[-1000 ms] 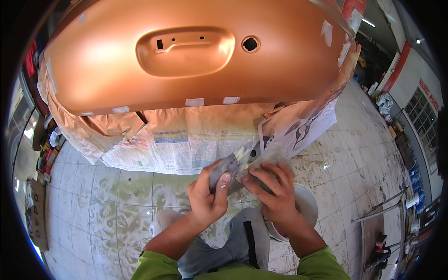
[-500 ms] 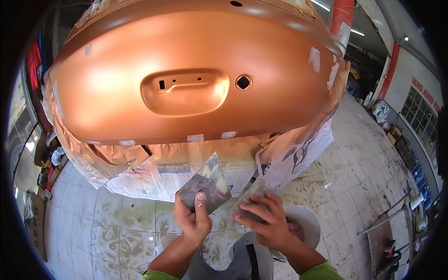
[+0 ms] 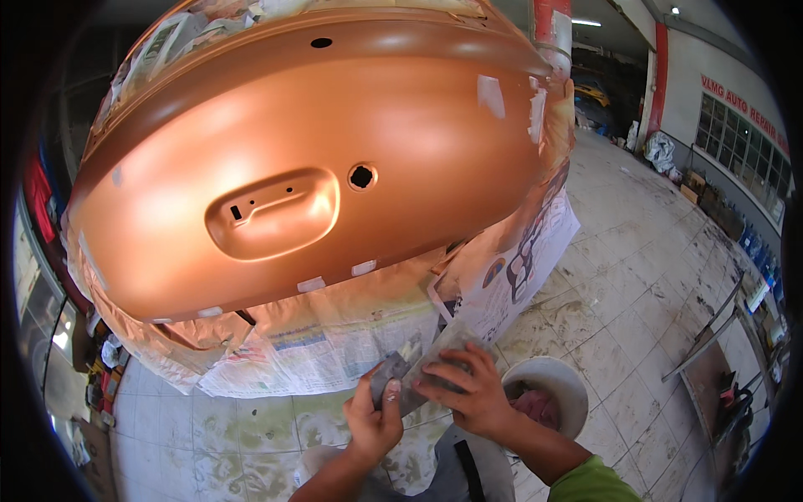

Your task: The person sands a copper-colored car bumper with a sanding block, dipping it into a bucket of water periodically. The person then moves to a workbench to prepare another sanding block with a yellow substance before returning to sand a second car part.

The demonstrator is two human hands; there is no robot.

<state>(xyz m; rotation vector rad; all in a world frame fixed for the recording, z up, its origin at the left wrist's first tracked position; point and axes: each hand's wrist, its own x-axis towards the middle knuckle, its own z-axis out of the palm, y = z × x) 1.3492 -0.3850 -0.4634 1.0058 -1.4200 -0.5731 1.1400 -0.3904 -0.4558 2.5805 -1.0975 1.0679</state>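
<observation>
Copper-orange car panel (image 3: 318, 159) fills upper centre, w/ handle recess (image 3: 272, 213) and round hole (image 3: 361, 176); white tape patches (image 3: 492, 96) at upper right. Masking newspaper (image 3: 335, 335) hangs below it, mid-frame. Lower centre: left hand (image 3: 372, 422), fingers curled round a dark sanding block (image 3: 389, 372); right hand (image 3: 468, 389), fingers spread flat, presses grey sandpaper (image 3: 443, 347) over the block. White bucket (image 3: 548, 393) just right of the hands. Red-lettered sign on white wall (image 3: 740, 96), upper right.

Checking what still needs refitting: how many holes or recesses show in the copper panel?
3: a small hole near the top edge, a round hole mid-panel, and the handle recess left of it. Others may be hidden.
</observation>
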